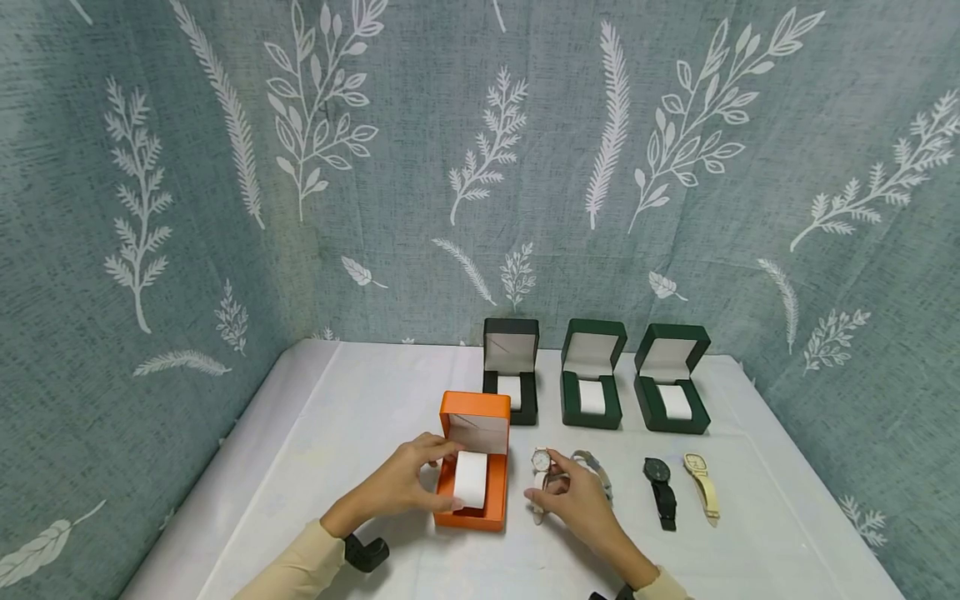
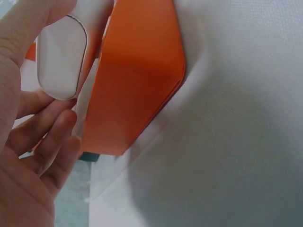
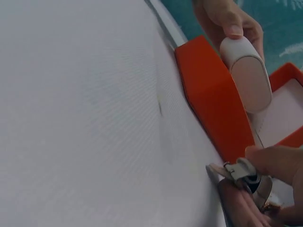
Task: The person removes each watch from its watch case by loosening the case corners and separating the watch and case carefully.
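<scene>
An orange watch box (image 1: 491,518) stands with its lid up on the white table. My left hand (image 1: 411,477) pinches the white watch cushion (image 1: 471,479) between thumb and fingers; the left wrist view shows the cushion (image 2: 61,59) raised partly above the box wall (image 2: 137,71). Just right of the box, my right hand (image 1: 583,504) holds a watch (image 1: 541,460) with a round white dial and a pale strap. Its strap buckle (image 3: 241,169) shows by the thumb in the right wrist view. Partly behind that hand lies a watch with a greyish strap (image 1: 597,468).
Behind stand an open black watch box (image 1: 529,402) and two open dark green ones, the middle box (image 1: 569,402) and the right box (image 1: 649,410), each with a white cushion. A black watch (image 1: 663,496) and a gold-coloured watch (image 1: 703,487) lie at the right.
</scene>
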A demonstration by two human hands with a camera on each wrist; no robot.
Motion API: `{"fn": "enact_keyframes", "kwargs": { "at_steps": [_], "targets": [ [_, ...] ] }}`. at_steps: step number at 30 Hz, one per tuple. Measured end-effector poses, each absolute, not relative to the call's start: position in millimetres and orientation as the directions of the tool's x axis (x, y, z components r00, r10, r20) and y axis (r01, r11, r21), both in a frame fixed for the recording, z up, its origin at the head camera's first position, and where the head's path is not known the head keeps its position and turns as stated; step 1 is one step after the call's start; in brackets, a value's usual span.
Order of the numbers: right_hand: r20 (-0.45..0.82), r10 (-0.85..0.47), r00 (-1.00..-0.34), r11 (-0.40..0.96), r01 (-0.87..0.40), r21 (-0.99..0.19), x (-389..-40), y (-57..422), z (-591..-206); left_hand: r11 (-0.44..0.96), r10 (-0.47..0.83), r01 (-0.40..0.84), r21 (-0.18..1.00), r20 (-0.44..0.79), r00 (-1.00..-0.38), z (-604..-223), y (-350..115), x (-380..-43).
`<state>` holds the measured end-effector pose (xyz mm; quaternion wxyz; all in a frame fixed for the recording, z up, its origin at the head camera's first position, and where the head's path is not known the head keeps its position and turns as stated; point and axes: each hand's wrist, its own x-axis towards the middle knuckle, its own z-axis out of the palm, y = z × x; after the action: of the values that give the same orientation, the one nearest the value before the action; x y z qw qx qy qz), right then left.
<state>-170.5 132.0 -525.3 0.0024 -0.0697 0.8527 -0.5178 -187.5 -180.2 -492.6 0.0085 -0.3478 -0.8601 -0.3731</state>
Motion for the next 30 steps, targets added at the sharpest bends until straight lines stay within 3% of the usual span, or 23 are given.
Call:
{"fn": "enact_keyframes", "kwargs": {
  "at_steps": [7, 20, 30],
  "targets": [
    [0.032, -0.078, -0.996, 0.484, -0.066, -0.873, -173, 126, -520, 0.508, 0.579, 0.572, 0.643, 0.236, -0.78, -494, -178, -187],
    [0.082, -0.117, -0.99, 0.548, -0.133, -0.826, -171, 127, -517, 0.521, 0.583, 0.592, 0.615, 0.25, -0.773, -499, -179, -188],
    [0.103, -0.156, -0.982, 0.53, -0.171, -0.831, -169, 130, -514, 0.545, 0.553, 0.551, 0.632, 0.223, -0.803, -496, -178, -186]
  ]
}}
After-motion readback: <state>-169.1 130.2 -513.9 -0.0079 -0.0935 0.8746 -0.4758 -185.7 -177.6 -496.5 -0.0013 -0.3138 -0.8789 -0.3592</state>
